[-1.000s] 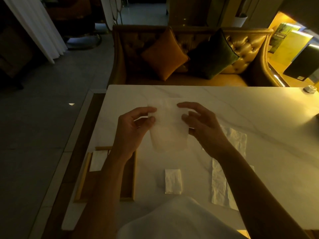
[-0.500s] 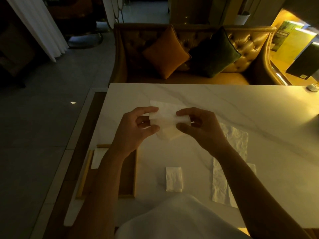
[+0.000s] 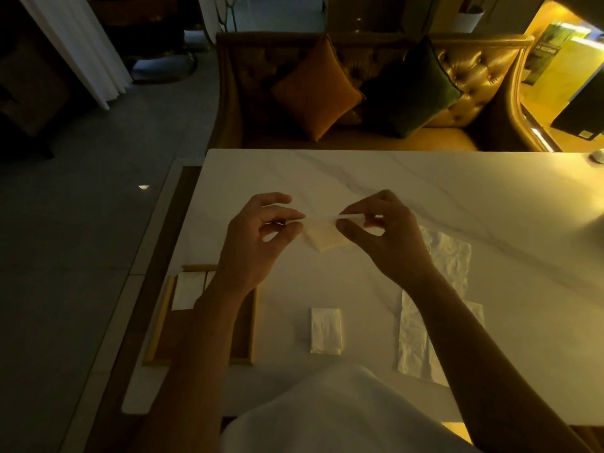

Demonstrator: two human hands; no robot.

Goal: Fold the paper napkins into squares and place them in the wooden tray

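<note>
Both hands hold one white paper napkin [image 3: 323, 235] above the middle of the marble table [image 3: 392, 184]. My left hand [image 3: 258, 237] pinches its left edge and my right hand [image 3: 382, 230] pinches its right edge, and the napkin hangs folded between them. A wooden tray [image 3: 157, 335] lies at the table's left front under my left forearm, with a folded napkin [image 3: 186, 291] in its far corner. Another folded napkin [image 3: 326, 331] lies on the table near me. Unfolded napkins [image 3: 421, 335] lie flat to the right, partly under my right forearm.
A tufted sofa [image 3: 464, 76] with an orange cushion [image 3: 315, 89] and a dark green cushion [image 3: 410, 89] stands behind the table's far edge. A small round object [image 3: 598, 155] sits at the table's far right corner. Floor lies to the left.
The napkin hung open and long between my hands a second ago. Its lower half has come up, and it is now a shorter folded piece held lower over the table.
</note>
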